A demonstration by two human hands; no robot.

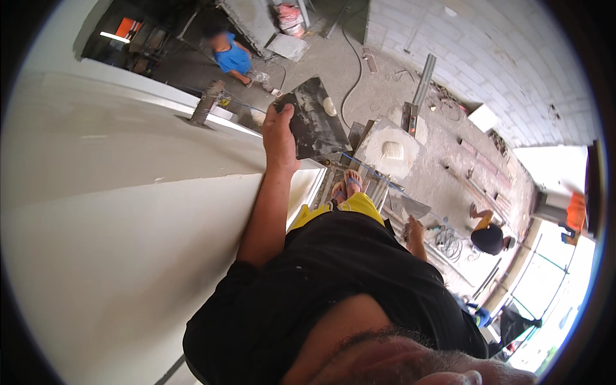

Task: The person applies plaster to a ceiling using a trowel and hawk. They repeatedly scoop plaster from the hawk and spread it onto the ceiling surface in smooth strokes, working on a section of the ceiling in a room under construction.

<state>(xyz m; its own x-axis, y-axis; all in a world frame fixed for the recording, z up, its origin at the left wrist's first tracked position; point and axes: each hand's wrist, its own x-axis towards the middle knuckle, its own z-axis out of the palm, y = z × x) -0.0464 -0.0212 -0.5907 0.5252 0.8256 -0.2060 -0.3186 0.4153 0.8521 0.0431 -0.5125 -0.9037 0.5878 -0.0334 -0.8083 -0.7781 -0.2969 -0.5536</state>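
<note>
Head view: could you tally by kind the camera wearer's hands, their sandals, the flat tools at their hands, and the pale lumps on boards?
Hands: 2 (left hand, right hand)
Sandals: 2
Flat tools: 2 (dark board, grey blade)
Pale lumps: 2 (on dark board and pale board)
Total: 8

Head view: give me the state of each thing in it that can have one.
Black rectangular board, smeared white, pale dab near one edge.
Left hand, grip closed on that board's edge.
Right hand, beside a grey blade; grip unclear.
Pale board, bearing a white mound.
Floor cable, uncoiled.
Wire bundle, loosely coiled.
Block wall, joints showing.
</note>
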